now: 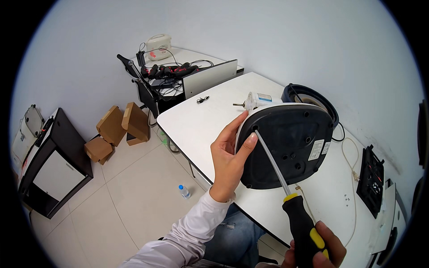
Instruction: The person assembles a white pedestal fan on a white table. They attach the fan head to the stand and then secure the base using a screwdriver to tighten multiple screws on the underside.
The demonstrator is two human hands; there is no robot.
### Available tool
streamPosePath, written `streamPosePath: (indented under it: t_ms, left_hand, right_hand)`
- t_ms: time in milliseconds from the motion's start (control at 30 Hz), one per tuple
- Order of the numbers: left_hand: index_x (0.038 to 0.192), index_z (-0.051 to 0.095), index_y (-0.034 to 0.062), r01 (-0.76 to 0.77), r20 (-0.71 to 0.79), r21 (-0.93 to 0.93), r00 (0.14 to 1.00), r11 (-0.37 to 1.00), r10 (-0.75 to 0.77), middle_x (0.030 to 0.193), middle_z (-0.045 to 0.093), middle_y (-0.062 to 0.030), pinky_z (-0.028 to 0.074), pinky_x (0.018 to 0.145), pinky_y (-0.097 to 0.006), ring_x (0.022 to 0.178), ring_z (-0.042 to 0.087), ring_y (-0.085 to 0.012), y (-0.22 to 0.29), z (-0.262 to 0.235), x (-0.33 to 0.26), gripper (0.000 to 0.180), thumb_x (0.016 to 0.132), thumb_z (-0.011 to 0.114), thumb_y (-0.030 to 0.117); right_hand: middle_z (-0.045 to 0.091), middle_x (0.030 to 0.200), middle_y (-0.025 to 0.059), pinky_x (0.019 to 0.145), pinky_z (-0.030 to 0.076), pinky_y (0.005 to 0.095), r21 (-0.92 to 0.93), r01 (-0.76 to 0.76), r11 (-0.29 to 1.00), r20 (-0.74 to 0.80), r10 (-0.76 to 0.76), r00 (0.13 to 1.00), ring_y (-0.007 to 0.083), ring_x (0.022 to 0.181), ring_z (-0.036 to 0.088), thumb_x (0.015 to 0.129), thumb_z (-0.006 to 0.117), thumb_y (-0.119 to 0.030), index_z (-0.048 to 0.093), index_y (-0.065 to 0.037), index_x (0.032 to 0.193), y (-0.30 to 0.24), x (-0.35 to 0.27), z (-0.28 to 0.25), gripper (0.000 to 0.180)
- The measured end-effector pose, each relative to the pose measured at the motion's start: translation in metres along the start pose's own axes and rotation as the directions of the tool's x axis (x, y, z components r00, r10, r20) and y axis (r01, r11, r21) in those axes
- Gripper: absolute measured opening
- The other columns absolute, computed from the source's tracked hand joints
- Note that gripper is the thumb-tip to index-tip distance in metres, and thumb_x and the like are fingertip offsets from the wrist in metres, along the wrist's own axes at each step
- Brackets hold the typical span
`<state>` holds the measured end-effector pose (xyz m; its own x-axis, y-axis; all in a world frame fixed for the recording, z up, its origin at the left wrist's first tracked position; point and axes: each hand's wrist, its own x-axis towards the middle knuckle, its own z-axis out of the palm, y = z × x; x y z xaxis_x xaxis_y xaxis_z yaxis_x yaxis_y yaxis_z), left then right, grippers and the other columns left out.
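My left hand [230, 154] grips the left edge of an appliance base [277, 156], a rounded black underside with a white rim, tilted up above the white table. Its thumb lies on the black face, close to a hole near the upper left corner. My right hand [328, 248] is closed round the black-and-yellow handle of a screwdriver [278, 172]. The long metal shaft slants up to the left, and its tip is at that hole beside my thumb. Whether a screw sits in the hole I cannot tell. Several other holes and two white labels show on the underside.
On the white table [196, 120] are a small motor [257, 100], a dark blue ring-shaped housing [333, 107], a pale power cord [355, 176], several small screws [346, 200] and a black tool case [370, 178]. Cardboard boxes [109, 125] and a bottle [184, 192] stand on the floor.
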<state>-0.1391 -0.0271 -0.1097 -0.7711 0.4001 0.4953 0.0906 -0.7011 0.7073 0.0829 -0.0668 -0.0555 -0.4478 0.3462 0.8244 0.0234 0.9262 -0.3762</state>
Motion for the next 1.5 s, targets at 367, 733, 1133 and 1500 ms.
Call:
streamPosePath:
  t_ms: [367,733,1133,1500]
  left_hand:
    - [0.127,0.051,-0.0064,0.002,-0.024,0.009,1.0,1.0,-0.002,0.115,0.06,-0.0153,0.042,0.095,-0.027,0.103,0.058,-0.0163,-0.001,0.007,-0.007,0.051,0.082,0.07,0.01]
    - [0.127,0.049,-0.0077,-0.006,-0.013,0.004,1.0,1.0,0.006,0.117,0.059,-0.0168,0.041,0.097,-0.027,0.106,0.057,-0.0174,-0.005,0.004,-0.01,0.053,0.082,0.07,0.01]
    - [0.13,0.048,-0.0043,0.034,-0.018,0.008,0.999,0.999,-0.033,0.119,0.059,-0.0156,0.041,0.098,-0.029,0.109,0.057,-0.0189,-0.006,0.004,-0.009,0.059,0.08,0.072,0.017]
    - [0.127,0.05,-0.0078,0.01,-0.037,-0.016,0.999,1.0,-0.011,0.117,0.059,-0.0177,0.04,0.098,-0.028,0.108,0.056,-0.0187,-0.005,0.006,-0.01,0.053,0.081,0.071,0.01]
  right_hand:
    - [0.052,0.102,0.0281,0.069,0.057,0.0322,-0.191,-0.003,0.982,-0.075,-0.012,0.997,0.036,0.088,0.062,0.083,0.068,-0.006,0.043,-0.001,0.116,-0.001,0.007,0.001,0.042]
    - [0.041,0.118,0.0282,0.078,0.054,0.0332,-0.052,0.031,0.998,-0.172,-0.039,0.984,0.0332,0.09,0.061,0.09,0.054,-0.012,0.046,-0.011,0.116,-0.004,-0.007,-0.002,0.027]
    - [0.045,0.115,0.0289,0.062,0.051,0.0271,0.012,0.248,0.969,-0.288,-0.235,0.928,0.0309,0.085,0.061,0.089,0.061,-0.022,0.046,-0.013,0.12,0.023,-0.016,0.022,0.036]
    - [0.051,0.093,0.0258,0.056,0.042,0.0275,0.04,-0.042,0.998,-0.106,0.046,0.993,0.0301,0.077,0.055,0.093,0.047,-0.011,0.043,-0.002,0.11,0.008,-0.031,0.001,0.02]
